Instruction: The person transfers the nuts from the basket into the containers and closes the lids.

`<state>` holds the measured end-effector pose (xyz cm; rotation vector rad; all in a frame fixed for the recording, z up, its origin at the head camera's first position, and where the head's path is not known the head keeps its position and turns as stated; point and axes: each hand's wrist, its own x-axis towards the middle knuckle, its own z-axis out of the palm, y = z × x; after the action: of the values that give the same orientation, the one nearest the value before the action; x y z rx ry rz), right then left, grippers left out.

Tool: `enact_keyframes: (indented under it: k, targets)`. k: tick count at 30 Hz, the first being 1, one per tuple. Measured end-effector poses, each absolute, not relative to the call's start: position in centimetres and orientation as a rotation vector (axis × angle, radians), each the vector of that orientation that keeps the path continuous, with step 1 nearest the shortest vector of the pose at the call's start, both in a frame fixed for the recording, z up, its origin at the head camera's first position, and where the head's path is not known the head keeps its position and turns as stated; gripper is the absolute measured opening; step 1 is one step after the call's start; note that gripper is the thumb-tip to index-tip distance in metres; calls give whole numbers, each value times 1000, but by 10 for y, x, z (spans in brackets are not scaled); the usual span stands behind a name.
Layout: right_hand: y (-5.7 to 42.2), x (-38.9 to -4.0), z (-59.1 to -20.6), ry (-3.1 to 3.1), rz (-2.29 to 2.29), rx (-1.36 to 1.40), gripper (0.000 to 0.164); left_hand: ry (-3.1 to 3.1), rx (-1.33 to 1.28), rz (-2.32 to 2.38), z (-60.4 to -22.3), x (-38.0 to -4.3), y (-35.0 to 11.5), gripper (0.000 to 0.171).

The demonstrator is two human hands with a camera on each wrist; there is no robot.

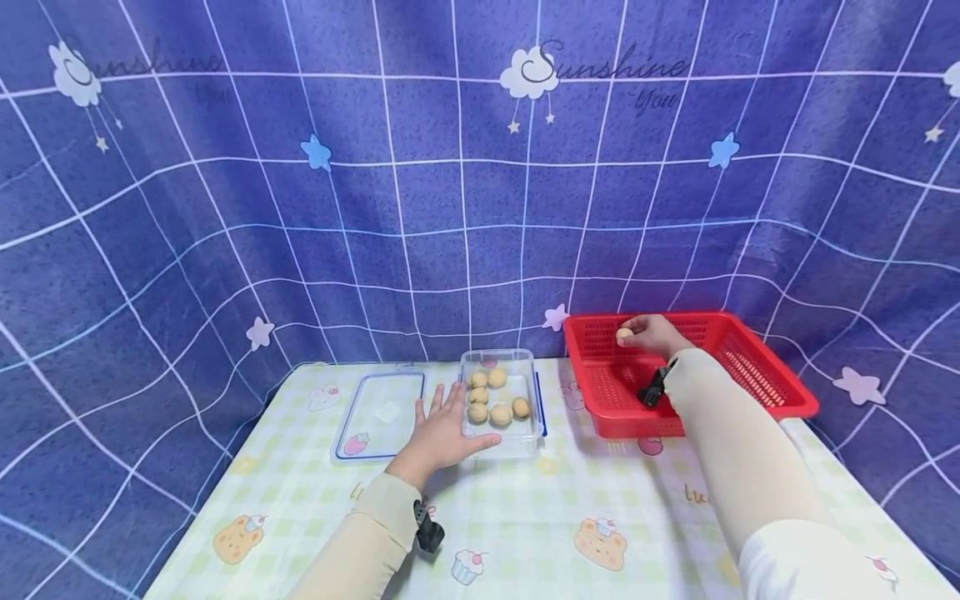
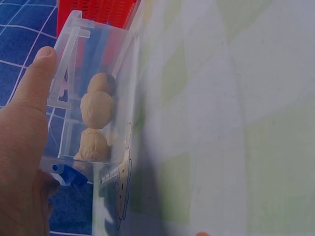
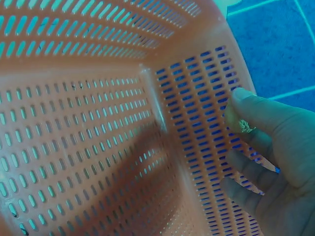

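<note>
My right hand pinches a walnut between thumb and fingertips, over the far left part of the red basket. The right wrist view shows this walnut partly hidden behind the thumb, close to the slotted wall. My left hand, its fingers spread, rests along the left side and near left corner of a clear plastic box. Several walnuts sit inside the box, mostly toward its left and near sides. In the left wrist view, walnuts show through the box wall beside my thumb.
Left of the box lies its clear lid with a blue seal, flat on the checked tablecloth. A blue clip hangs at the box's right side. Behind the table hangs a blue gridded curtain.
</note>
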<state>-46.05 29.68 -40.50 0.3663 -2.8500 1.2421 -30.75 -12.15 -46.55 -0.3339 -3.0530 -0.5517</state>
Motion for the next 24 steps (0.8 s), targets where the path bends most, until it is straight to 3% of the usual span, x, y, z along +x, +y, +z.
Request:
enact_keyframes:
  k: [24]
  targets:
    - [252,-441,-386,-2750,1362,406,42,-3039,-355,-552,-468,-308,-123,120]
